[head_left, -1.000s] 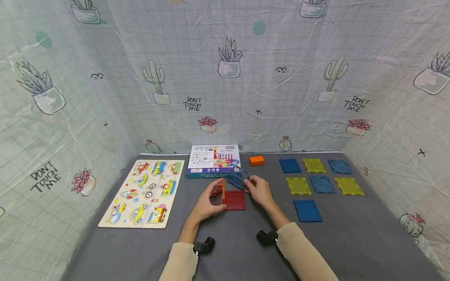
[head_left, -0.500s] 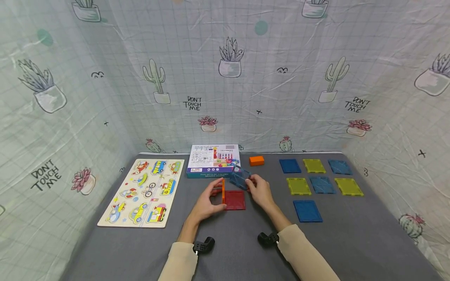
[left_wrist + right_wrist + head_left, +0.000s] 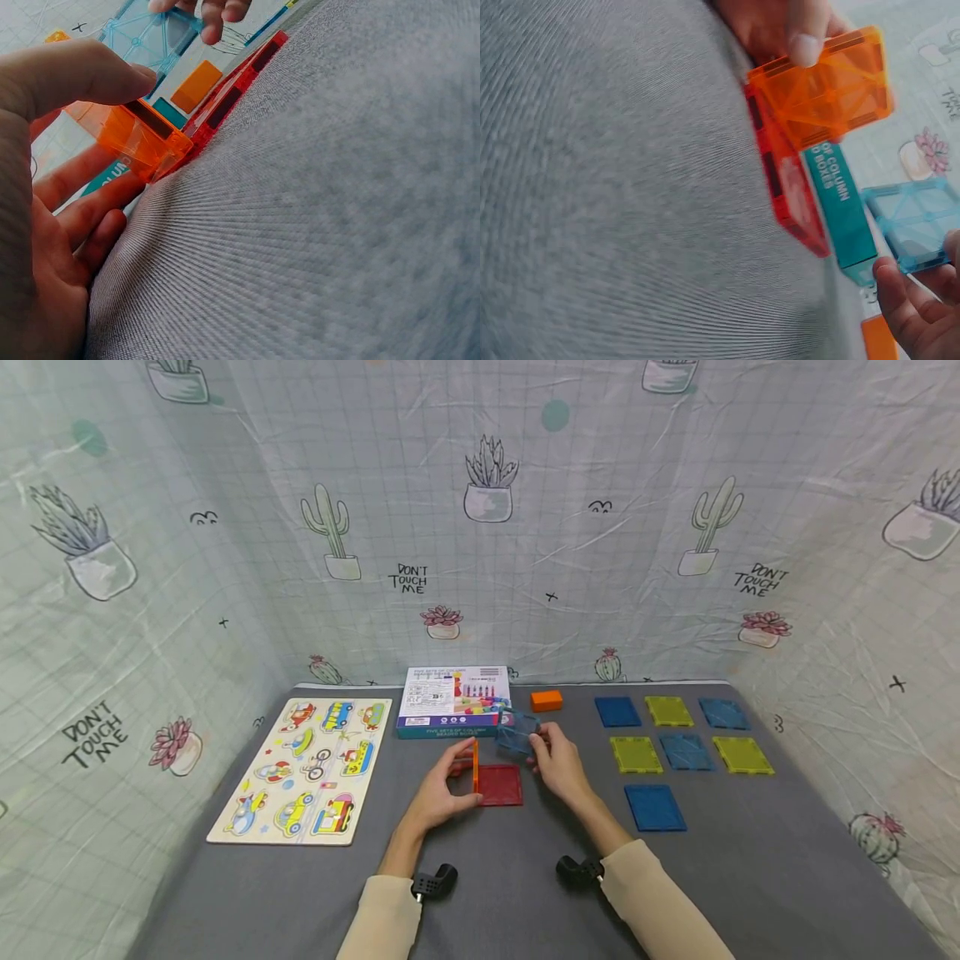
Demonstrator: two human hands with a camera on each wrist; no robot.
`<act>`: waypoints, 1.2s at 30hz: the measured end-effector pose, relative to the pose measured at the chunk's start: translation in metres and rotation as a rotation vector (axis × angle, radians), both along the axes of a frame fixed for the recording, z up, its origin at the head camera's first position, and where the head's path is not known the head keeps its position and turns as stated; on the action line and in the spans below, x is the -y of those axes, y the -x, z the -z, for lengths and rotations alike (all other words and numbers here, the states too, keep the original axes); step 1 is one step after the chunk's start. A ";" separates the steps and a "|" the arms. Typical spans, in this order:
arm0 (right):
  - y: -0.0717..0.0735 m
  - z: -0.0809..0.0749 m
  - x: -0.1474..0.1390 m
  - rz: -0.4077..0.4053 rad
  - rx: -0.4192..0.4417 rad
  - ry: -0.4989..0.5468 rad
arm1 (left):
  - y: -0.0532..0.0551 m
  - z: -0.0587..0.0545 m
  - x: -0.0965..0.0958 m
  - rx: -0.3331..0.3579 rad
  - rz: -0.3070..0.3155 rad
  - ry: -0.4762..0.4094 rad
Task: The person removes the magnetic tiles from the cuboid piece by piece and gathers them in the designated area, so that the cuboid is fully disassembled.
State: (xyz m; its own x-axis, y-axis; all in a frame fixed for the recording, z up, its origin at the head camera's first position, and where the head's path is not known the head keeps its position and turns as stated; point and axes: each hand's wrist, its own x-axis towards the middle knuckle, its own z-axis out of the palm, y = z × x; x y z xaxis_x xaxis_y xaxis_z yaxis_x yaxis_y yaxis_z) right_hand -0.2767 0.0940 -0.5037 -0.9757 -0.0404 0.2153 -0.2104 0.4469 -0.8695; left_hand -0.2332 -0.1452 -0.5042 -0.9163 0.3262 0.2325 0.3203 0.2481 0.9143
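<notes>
My left hand (image 3: 431,795) pinches a clear orange magnetic tile (image 3: 829,90) between thumb and fingers. That tile stands upright along the left edge of a red magnetic tile (image 3: 501,785), which lies flat on the table. In my right hand (image 3: 558,768) is a clear blue magnetic tile (image 3: 517,729), gripped by its right side and tilted. It hangs in the air beyond the red tile, apart from it and from the orange one. In the left wrist view the left thumb (image 3: 112,71) presses on the orange tile's edge; the lower fingers sit behind it.
A printed box (image 3: 453,702) lies behind the hands, with an orange block (image 3: 547,700) to its right. Several blue tiles (image 3: 656,808) and yellow tiles (image 3: 637,755) lie flat at the right. A wooden picture puzzle board (image 3: 303,768) lies at the left. A patterned curtain encloses the table.
My right hand has moved slightly up and to the right with the blue tile, whose tilt has changed. The left hand and the orange tile stay in place.
</notes>
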 end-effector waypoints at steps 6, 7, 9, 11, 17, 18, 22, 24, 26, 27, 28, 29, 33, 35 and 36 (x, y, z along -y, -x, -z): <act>-0.004 -0.007 -0.006 -0.017 0.021 0.005 | -0.001 -0.001 -0.001 -0.008 -0.006 0.006; -0.005 -0.009 -0.007 -0.017 0.019 0.010 | -0.001 -0.001 -0.001 -0.009 -0.005 0.006; -0.007 -0.010 -0.010 -0.015 0.012 0.019 | -0.001 0.000 -0.001 -0.007 -0.005 0.004; -0.009 -0.013 -0.013 -0.004 0.004 0.025 | -0.001 0.000 -0.001 -0.006 -0.006 0.004; -0.018 -0.025 -0.022 0.034 -0.014 0.041 | 0.000 0.000 -0.001 0.000 -0.016 0.010; -0.020 -0.027 -0.024 0.038 -0.023 0.042 | 0.000 0.000 -0.001 0.004 -0.015 0.015; -0.026 -0.034 -0.033 0.051 -0.057 0.060 | 0.002 0.004 0.000 0.008 -0.012 0.022; -0.028 -0.036 -0.038 0.051 -0.072 0.078 | 0.007 0.013 0.000 0.005 -0.017 0.016; -0.030 -0.037 -0.043 0.058 -0.088 0.083 | 0.011 0.023 0.001 -0.005 -0.026 0.007; -0.031 -0.038 -0.046 0.065 -0.096 0.081 | 0.013 0.028 0.001 -0.010 -0.031 0.005; -0.033 -0.038 -0.049 0.074 -0.104 0.073 | 0.016 0.033 0.001 -0.013 -0.037 0.005; -0.034 -0.039 -0.052 0.086 -0.111 0.063 | 0.017 0.036 0.002 -0.015 -0.041 0.007; -0.040 -0.042 -0.068 0.150 -0.144 0.022 | 0.018 0.038 0.002 -0.018 -0.050 0.011; -0.042 -0.044 -0.078 0.183 -0.155 0.012 | 0.018 0.038 0.002 -0.024 -0.054 0.016; -0.043 -0.044 -0.083 0.198 -0.159 0.004 | 0.018 0.038 0.002 -0.027 -0.054 0.020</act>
State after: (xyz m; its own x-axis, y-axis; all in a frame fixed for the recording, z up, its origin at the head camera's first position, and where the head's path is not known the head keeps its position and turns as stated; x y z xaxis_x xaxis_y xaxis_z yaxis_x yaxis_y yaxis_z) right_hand -0.2336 0.1766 -0.4593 -0.9185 0.1496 0.3661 -0.2528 0.4897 -0.8344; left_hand -0.2515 -0.1468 -0.5420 -0.9262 0.2813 0.2511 0.3303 0.2842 0.9001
